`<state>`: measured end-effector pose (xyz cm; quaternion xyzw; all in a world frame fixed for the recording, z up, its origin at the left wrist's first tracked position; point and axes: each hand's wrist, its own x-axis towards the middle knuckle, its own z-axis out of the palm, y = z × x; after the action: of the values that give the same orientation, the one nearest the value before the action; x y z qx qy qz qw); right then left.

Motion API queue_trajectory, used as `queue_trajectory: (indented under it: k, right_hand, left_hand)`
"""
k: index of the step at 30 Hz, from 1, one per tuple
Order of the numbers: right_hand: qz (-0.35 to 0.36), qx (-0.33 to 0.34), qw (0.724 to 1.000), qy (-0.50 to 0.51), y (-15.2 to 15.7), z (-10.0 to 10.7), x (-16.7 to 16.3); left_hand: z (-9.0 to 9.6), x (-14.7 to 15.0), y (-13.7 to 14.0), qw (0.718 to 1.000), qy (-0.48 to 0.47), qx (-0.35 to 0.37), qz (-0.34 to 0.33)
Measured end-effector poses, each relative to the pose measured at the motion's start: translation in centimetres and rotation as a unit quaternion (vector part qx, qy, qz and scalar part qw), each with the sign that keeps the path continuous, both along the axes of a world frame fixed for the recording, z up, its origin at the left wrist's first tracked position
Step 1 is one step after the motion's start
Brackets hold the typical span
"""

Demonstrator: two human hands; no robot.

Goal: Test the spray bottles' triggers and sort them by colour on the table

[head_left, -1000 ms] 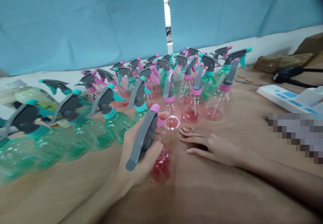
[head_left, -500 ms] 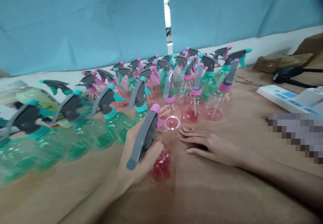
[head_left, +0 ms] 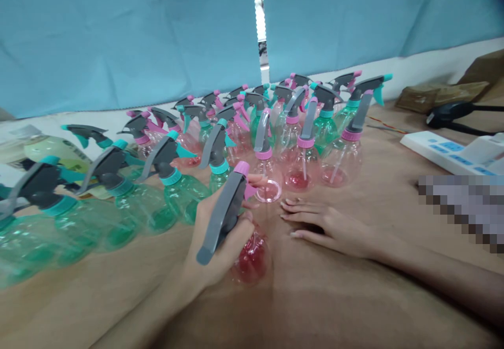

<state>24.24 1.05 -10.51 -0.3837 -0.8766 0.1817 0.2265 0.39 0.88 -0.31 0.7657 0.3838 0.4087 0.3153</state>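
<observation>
My left hand [head_left: 214, 233] is closed around the neck of a pink spray bottle [head_left: 252, 262], whose grey trigger head with a pink nozzle points away from me. The bottle's lower part shows red, and its collar is hidden by my fingers. My right hand [head_left: 315, 220] lies flat on the brown table [head_left: 323, 296], fingers stretched toward the bottle and holding nothing. Just beyond the hands stand pink spray bottles [head_left: 299, 176] with grey heads. Left of my left hand, a row of green spray bottles [head_left: 185, 197] with turquoise collars leans across the table.
More pink and green spray bottles crowd the back, before a blue sheet [head_left: 137, 39]. At the right are a white power strip [head_left: 437, 152], a black object with cables [head_left: 449, 115] and brown packages [head_left: 441, 94]. A pale yellow-green bottle [head_left: 51, 152] lies at far left.
The outstretched fingers of my left hand have shifted slightly beside the bottle's nozzle. My right hand and the other bottles look unmoved.
</observation>
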Motion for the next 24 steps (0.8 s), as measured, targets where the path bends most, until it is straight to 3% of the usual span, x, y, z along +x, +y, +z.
queue_trajectory:
  k: [24]
  right_hand:
    - [-0.006, -0.002, 1.000, 0.005, -0.13, 0.21, -0.10]
  left_hand:
    - [0.60, -0.49, -0.52, 1.000, 0.013, 0.020, 0.005]
